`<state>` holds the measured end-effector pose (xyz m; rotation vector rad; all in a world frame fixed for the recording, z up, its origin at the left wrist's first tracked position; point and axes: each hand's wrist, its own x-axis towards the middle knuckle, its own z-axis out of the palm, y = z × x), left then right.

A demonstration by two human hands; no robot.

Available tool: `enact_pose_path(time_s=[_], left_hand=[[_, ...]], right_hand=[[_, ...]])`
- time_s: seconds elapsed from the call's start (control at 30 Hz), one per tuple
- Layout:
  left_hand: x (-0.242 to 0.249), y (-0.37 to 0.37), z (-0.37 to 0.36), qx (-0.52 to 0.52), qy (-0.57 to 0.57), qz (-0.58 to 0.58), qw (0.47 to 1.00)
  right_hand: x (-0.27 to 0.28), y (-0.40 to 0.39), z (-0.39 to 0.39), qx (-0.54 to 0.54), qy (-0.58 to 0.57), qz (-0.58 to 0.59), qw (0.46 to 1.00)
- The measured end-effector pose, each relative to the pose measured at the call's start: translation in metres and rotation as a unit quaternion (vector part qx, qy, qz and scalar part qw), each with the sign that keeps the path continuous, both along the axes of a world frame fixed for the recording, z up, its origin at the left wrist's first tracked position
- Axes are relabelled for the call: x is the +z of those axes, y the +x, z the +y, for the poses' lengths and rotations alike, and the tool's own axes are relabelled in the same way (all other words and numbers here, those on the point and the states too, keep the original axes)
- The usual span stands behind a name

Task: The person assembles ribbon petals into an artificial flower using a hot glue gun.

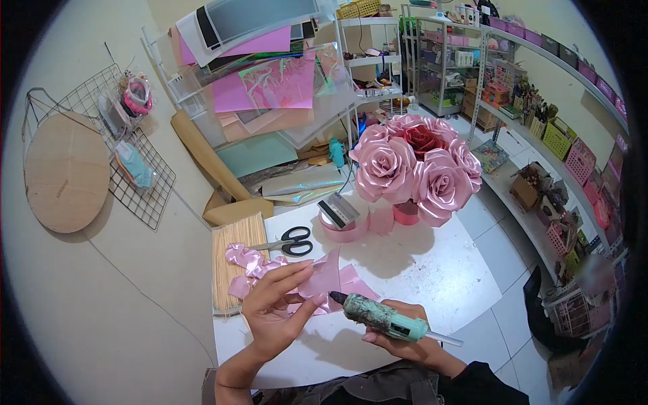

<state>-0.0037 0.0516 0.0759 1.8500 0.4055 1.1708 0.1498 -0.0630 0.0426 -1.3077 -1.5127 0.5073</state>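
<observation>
Between the thumb and fingers of my left hand (275, 312) a piece of pink satin ribbon (327, 275) is pinched and stands up over the table. My right hand (412, 337) is wrapped round a mint-green hot glue gun (381, 318), whose dark nozzle points left, right at the ribbon. A clear glue stick (444, 339) sticks out of its back end. Under and behind my left hand lie more pink ribbon pieces (244, 256), some crumpled. Black-handled scissors (295, 241) rest just beyond, their blades reaching toward the crumpled ribbon.
A bouquet of pink satin roses (432, 169) with one red rose stands at the table's back. Beside it are a pink ribbon roll (345, 229) and a small box (339, 210). Thin wooden sticks (236, 236) lie along the left edge of the white table (466, 270). Shelves (513, 121) line the right.
</observation>
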Motion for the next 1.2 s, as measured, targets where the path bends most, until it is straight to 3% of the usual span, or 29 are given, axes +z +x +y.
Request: enact_pose_path(time_s=[0.23, 0.3, 0.33, 0.47, 0.53, 0.67, 0.73, 0.87, 0.93, 0.97, 1.03, 1.2], left_hand=[[0.001, -0.001, 0.000, -0.010, -0.012, -0.021, 1.000], [-0.001, -0.002, 0.002, -0.023, -0.022, -0.033, 0.999], [-0.001, -0.002, 0.003, -0.036, -0.032, -0.045, 0.998], [-0.001, 0.000, 0.006, -0.071, -0.080, -0.064, 0.992], [-0.005, -0.001, 0.008, -0.099, -0.192, -0.091, 0.972], [0.000, 0.008, 0.004, -0.105, -0.297, -0.119, 0.942], [-0.005, 0.010, 0.005, -0.133, -0.361, -0.096, 0.918], [-0.009, 0.015, 0.003, -0.159, -0.328, 0.020, 0.931], [-0.019, 0.017, 0.002, -0.184, -0.301, 0.042, 0.935], [-0.024, 0.019, 0.001, -0.206, -0.270, 0.065, 0.938], [-0.030, 0.022, -0.003, -0.221, -0.270, 0.072, 0.934], [-0.031, 0.026, -0.006, -0.204, -0.253, 0.123, 0.938]], right_hand=[[-0.009, 0.009, 0.001, -0.041, -0.004, -0.046, 0.998], [-0.017, 0.019, -0.001, -0.124, -0.064, -0.036, 0.990], [-0.020, 0.029, -0.002, -0.144, -0.034, -0.014, 0.989], [-0.045, 0.071, -0.004, -0.223, -0.086, -0.129, 0.963], [-0.061, 0.085, -0.005, -0.295, -0.182, -0.242, 0.906], [-0.064, 0.093, -0.007, -0.309, -0.227, -0.246, 0.890], [-0.060, 0.093, -0.010, -0.291, -0.244, -0.194, 0.904], [-0.034, 0.088, -0.025, -0.270, -0.197, -0.283, 0.899], [-0.012, 0.077, -0.019, -0.167, -0.031, -0.084, 0.982], [-0.009, 0.064, -0.014, -0.154, -0.027, 0.077, 0.985], [-0.006, 0.045, -0.004, -0.081, 0.001, 0.238, 0.968], [-0.007, 0.033, 0.013, -0.068, -0.019, 0.272, 0.960]])
